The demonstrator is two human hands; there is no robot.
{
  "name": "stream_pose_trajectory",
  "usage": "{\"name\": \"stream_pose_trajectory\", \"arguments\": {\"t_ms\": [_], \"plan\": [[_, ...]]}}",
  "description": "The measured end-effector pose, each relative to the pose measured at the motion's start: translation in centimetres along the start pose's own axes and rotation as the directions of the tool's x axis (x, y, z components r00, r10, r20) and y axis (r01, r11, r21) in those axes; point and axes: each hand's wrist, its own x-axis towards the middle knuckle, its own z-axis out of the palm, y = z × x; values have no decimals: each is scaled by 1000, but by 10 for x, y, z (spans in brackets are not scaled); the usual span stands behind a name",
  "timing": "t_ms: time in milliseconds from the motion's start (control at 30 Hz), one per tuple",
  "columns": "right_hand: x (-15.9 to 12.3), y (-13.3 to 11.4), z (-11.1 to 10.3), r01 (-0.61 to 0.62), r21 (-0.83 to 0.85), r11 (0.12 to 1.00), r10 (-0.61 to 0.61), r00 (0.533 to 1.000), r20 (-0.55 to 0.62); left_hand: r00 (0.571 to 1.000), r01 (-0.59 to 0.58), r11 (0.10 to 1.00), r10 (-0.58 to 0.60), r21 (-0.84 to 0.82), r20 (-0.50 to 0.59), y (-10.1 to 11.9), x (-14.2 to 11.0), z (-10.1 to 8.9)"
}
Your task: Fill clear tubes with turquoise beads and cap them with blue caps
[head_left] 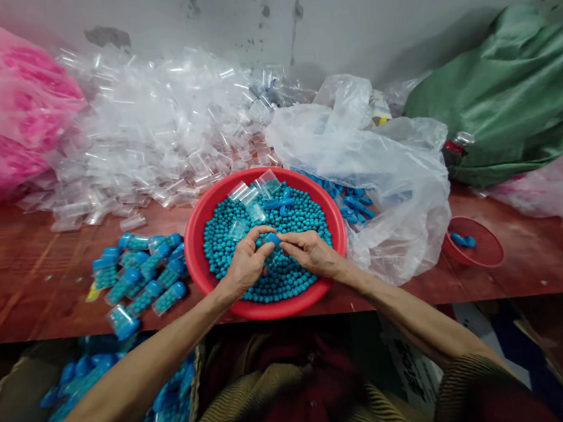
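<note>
Over a red basin (194, 247) full of small turquoise beads (289, 281), both hands meet at a small blue cap (272, 241). My left hand (247, 263) is closed, with the thumb and forefinger around the cap. From the other side my right hand (315, 253) pinches at the same piece with its fingertips. Whether a tube is joined to the cap is hidden by the fingers. Several clear plastic tubes (245, 195) and some blue plastic pieces (281, 203) lie on the beads beyond the hands.
Bead-filled tubes with blue caps (142, 272) lie left of the basin. Behind is a heap of clear tubes (152, 130). A clear plastic bag (383, 180) and a small red basket (487, 253) stand right. Below the table edge, a box holds more filled tubes (86, 386).
</note>
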Motion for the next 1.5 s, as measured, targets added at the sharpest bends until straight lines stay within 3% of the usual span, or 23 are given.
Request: {"name": "stream_pose_trajectory", "arguments": {"t_ms": [100, 167, 267, 333, 433, 500, 567, 667, 767, 867, 1000, 1133, 1333, 1500], "plan": [[1, 3, -2, 63, -17, 998, -62, 998, 24, 999, -38, 995, 41, 91, -30, -2, 2, -2], [2, 4, -7, 26, 38, 999, -26, 1000, 8, 999, -15, 996, 18, 89, -29, 0, 3, -3], [3, 7, -17, -165, 249, 955, 154, 986, 60, 995, 86, 996, -84, -29, 51, 5, 5, -6], [5, 6, -22, -295, 423, 857, 278, 955, 103, 987, 133, 987, -124, -93, 99, 7, 5, -6], [8, 3, -22, -339, 595, 728, 419, 908, 5, 992, 97, 992, -90, -75, 91, 6, 5, -5], [10, 0, -17, -335, 607, 720, 478, 874, -84, 997, 39, 999, -38, -29, 65, 5, 5, -4], [11, -1, -11, -340, 564, 753, 492, 859, -139, 999, 2, 1000, -2, 8, 44, 5, 5, -3], [11, -4, -6, -316, 403, 859, 404, 902, -153, 999, -21, 999, 19, 46, 29, 6, 4, -1], [10, -9, -4, -274, 136, 952, 283, 958, -49, 996, -58, 996, 54, 61, 67, 5, 1, 1], [8, -14, -1, -196, -66, 978, 202, 975, 93, 991, -120, 991, 116, 53, 71, 2, 0, 3], [1, -19, 6, -71, -335, 939, 120, 985, 126, 976, -199, 978, 192, 62, 101, -2, 1, 2], [-2, -28, 13, -86, -581, 809, 198, 971, 133, 976, -193, 978, 183, 74, 122, -4, 3, 3], [5, -38, 23, -126, -637, 760, 227, 971, 79, 978, -207, 968, 210, 142, -5, -7, 4, 5], [7, -32, 19, -69, -468, 881, 120, 989, 81, 985, -167, 986, 168, 10, -36, -2, -1, 4]]}}
